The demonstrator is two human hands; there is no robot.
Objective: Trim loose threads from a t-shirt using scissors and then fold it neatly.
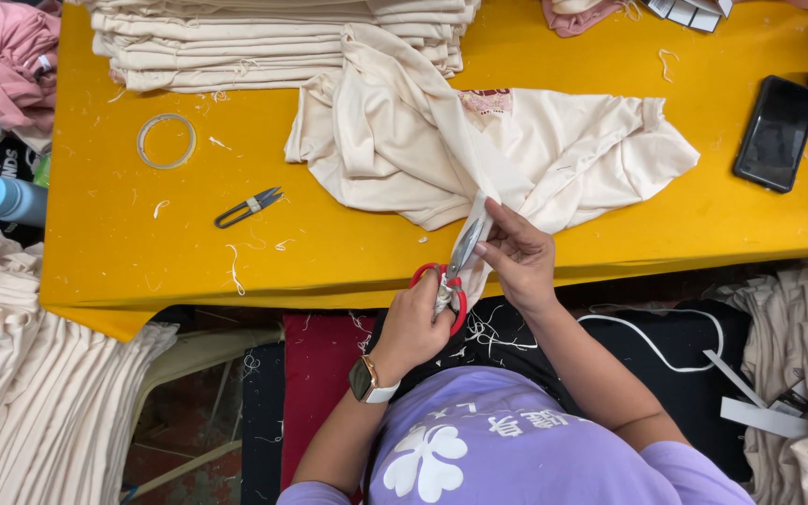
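trimming a seam edge: left hand (413, 323) grips the red-handled scissors (451, 276), right hand (516, 252) pinches the cream garment (516, 154) lying on the yellow bench (114, 252). next likely needs taut cloth, blades clear of fingers.

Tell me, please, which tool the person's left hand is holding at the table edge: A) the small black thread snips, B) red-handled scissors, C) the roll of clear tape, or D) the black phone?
B: the left hand grips the red-handled scissors, blades against the cream garment that the right hand pinches; the thread snips lie untouched on the yellow table.
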